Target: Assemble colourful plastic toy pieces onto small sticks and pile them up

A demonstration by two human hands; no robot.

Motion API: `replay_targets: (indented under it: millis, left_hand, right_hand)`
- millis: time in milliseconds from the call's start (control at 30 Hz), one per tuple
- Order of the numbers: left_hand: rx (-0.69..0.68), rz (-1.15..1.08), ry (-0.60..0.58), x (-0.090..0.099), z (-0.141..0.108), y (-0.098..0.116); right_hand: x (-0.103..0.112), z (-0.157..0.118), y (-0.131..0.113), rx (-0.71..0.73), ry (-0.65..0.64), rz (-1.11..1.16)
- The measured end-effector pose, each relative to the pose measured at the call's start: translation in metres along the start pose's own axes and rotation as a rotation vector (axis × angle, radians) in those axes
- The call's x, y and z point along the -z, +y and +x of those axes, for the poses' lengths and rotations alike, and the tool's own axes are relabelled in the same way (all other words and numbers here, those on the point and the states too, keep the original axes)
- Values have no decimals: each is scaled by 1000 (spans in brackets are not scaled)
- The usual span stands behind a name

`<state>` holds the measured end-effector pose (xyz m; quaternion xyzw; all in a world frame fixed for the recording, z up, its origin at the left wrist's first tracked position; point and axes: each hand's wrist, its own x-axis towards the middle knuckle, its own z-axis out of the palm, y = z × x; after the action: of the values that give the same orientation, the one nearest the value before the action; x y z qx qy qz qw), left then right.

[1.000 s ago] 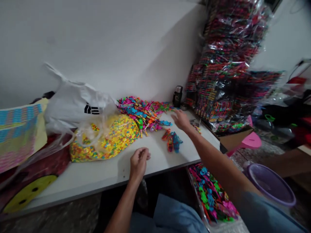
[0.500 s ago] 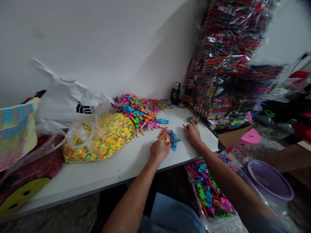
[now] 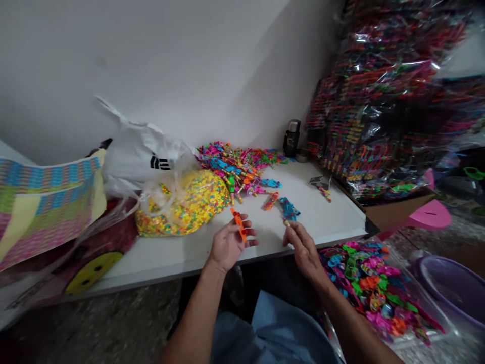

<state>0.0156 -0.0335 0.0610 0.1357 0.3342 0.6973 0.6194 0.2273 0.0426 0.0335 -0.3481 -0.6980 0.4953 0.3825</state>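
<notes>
My left hand (image 3: 229,245) holds a small orange plastic toy piece (image 3: 238,225) upright between thumb and fingers, just off the table's front edge. My right hand (image 3: 303,250) pinches the yellow-tipped lower end of a blue plastic toy piece (image 3: 288,209) lying on the white table (image 3: 322,217). Another orange piece (image 3: 271,200) lies between my hands, close to a heap of bright plastic toy pieces (image 3: 237,169). A clear bag of small yellow and multicoloured pieces (image 3: 185,205) sits left of the heap.
Stacks of bagged colourful toys (image 3: 379,101) rise at the table's right end. A dark flask (image 3: 291,139) stands against the wall. Below the table's edge, a clear tray of toys (image 3: 367,288) sits beside a purple basin (image 3: 450,288). A white bag (image 3: 140,154) stands at left.
My left hand has lifted an orange piece from the table. My right hand has moved left from the table's far side to the blue piece. The view has swung left.
</notes>
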Motion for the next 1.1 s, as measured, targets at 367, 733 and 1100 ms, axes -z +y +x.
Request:
replay_targets:
  millis: [367,733,1100]
  left_hand:
    - [438,668,-186,-7,-31,7]
    - [-400,718,135,-5,-28,-15]
    - [-451,-445,493,-2,-27,-3]
  right_hand:
    - [-23,29,-47,208,-330,40]
    - [-79,11,-12,-334,4,619]
    - [-101,-30,-22,-147,-133,335]
